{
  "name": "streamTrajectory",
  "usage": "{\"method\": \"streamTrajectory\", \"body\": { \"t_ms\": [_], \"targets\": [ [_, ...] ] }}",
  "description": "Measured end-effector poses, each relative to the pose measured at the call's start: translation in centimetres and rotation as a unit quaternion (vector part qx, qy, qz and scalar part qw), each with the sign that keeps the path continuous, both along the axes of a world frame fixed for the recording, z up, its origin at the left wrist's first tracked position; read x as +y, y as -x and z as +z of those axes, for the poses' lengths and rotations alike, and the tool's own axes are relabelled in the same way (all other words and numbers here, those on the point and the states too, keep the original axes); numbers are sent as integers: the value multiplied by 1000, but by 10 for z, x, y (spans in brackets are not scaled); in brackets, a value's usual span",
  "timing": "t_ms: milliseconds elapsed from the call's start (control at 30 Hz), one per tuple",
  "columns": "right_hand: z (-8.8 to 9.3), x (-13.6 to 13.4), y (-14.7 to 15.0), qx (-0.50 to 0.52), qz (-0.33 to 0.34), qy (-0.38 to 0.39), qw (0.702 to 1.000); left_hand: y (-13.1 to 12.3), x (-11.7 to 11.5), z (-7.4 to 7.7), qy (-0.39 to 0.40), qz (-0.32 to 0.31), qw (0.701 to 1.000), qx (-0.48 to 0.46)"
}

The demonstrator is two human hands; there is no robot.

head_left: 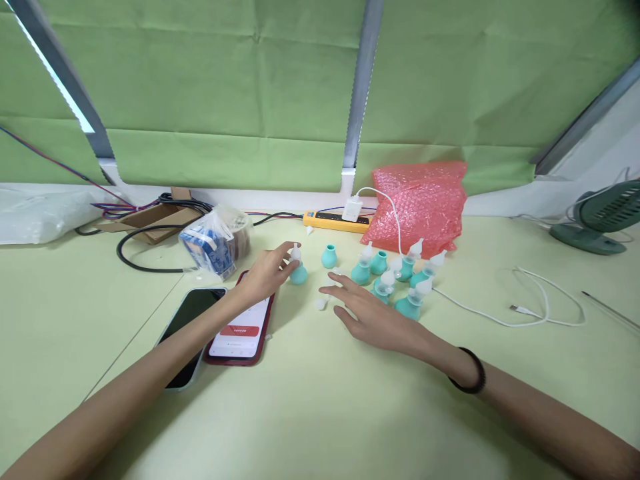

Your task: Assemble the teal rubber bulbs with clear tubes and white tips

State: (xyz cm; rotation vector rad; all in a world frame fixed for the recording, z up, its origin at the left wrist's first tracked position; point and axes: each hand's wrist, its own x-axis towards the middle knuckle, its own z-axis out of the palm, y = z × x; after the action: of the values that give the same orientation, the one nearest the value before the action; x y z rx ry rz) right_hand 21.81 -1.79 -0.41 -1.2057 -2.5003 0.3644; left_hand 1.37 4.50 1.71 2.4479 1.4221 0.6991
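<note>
- Teal squeeze bulb (299, 275), upright near red-cased phone (241, 340): probably light, soft; steady it round the belly.
- Translucent nozzle (296, 253), likely stiffer, slick: pinched in the person's left hand (267, 272).
- Right hand (370, 311): fingers spread, apparently holding nothing, near loose white piece (321, 304).

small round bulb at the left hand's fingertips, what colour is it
The small round bulb is turquoise, best seen in the head view.
</note>
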Motion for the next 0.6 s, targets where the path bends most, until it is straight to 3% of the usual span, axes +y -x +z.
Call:
{"method": "streamTrajectory", "body": {
  "t_ms": [100,300,500,600],
  "targets": [
    [-10,16,7,-53,12,-50,997,0,1,3,-2,-1,1000,29],
    [-23,31,10,-48,27,-54,997,11,9,0,-22,5,994,110],
    [-19,15,6,7,-3,-81,997,12,13,-18,-45,55,977,203],
    [-17,-2,3,74,28,-85,993,7,11,-23,-49,65,969,234]
  ]
}}
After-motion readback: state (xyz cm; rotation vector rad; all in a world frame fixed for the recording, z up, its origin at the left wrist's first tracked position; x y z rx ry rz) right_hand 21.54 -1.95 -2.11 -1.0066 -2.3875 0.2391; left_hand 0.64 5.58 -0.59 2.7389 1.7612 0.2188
